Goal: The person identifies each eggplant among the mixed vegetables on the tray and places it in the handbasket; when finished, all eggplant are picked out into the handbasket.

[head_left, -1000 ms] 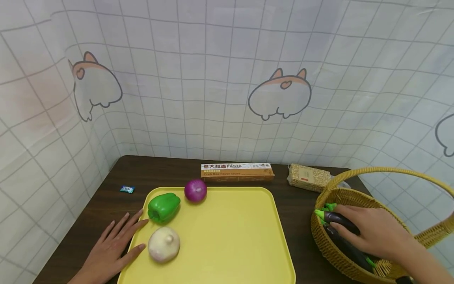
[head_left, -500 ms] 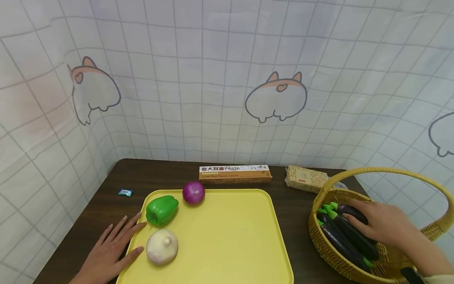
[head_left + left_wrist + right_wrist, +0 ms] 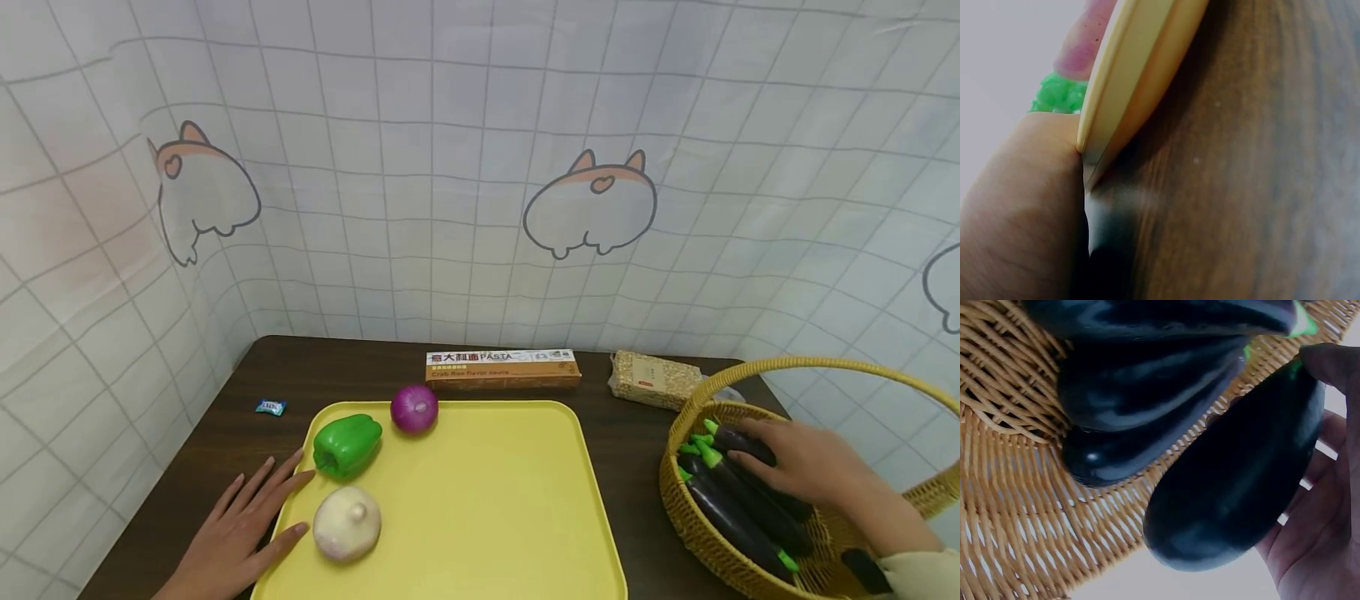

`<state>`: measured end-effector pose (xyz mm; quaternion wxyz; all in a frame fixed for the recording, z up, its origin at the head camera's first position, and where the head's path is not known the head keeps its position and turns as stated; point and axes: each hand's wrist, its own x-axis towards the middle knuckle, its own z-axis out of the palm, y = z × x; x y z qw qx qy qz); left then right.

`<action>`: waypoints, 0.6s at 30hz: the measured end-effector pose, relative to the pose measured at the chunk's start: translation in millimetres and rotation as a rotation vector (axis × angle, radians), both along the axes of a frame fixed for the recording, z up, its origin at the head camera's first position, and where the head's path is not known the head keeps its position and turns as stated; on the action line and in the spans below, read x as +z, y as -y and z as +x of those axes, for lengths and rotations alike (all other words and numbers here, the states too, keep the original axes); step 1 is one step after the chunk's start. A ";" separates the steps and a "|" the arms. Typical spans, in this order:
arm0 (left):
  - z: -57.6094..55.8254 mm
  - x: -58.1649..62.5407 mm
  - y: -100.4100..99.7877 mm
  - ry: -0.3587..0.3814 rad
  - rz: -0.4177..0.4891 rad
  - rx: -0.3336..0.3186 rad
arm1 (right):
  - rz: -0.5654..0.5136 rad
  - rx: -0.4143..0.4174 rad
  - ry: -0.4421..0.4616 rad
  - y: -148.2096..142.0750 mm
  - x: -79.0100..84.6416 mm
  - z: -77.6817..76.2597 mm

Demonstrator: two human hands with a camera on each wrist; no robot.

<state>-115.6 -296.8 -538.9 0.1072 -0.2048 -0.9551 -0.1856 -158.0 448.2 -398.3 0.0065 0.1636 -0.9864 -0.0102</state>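
Inside the wicker basket (image 3: 678, 517), my right hand (image 3: 813, 462) grips a dark eggplant (image 3: 1235, 475) with a green stem. The right wrist view has the thumb at its stem end and the fingers along its far side. Several other eggplants (image 3: 738, 525) lie beside it in the basket. My left hand (image 3: 232, 537) rests at the left rim of the yellow tray (image 3: 487, 500), fingers spread and fairly straight. Close to those fingertips sit a green bell pepper (image 3: 347, 446) and a round, whitish turnip (image 3: 347, 525). A purple onion (image 3: 414, 409) is at the tray's back edge.
Behind the tray lies a pasta box (image 3: 502, 369). A vacuum-packed bag of grain (image 3: 652, 379) is at the back right, near the basket's tall arched handle (image 3: 825, 364). A small blue wrapped packet (image 3: 271, 407) lies left on the dark wooden table (image 3: 225, 442).
My right hand has shifted slightly right and back within the basket, so more of the eggplants show. My left hand and the vegetables on the tray stay put.
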 end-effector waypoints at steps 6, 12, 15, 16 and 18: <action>2.7 4.8 -0.7 -0.016 0.015 -0.017 | 0.004 0.010 0.001 -3.8 -9.1 3.8; 2.6 7.6 -1.8 -0.016 0.030 -0.027 | -0.006 0.006 -0.035 -3.6 -5.8 8.4; 2.7 7.6 -1.3 -0.017 0.028 -0.031 | -0.015 0.007 -0.060 -1.5 -2.0 12.9; 2.8 7.7 -1.3 -0.018 0.026 -0.034 | -0.017 0.011 -0.070 -0.5 -0.5 14.5; 2.8 8.3 -0.5 -0.021 0.022 -0.039 | -0.020 0.017 -0.097 1.7 3.2 17.2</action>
